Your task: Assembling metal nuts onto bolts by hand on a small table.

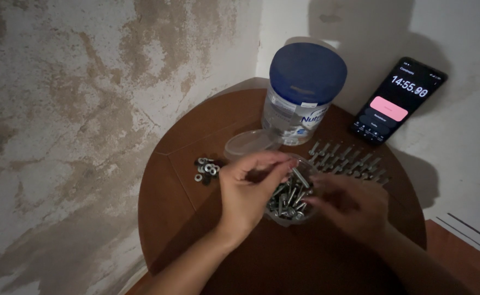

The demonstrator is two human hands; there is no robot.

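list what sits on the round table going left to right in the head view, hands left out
Pile of nuts → clear plastic lid → clear container of bolts → row of bolts → phone, leaning on the wall. The blue-lidded tin overlaps several, so it is left out.

A small clear plastic bowl (292, 210) heaped with silvery steel bolts (289, 199) sits just in front of the blue-lidded canister (304, 93); one longer bolt (300, 177) tilts above the heap, pinched at its upper end.

A round brown wooden table (174, 218) stands in a dim corner between a stained, patchy plaster wall (59, 109) and a plain white wall (469, 153).
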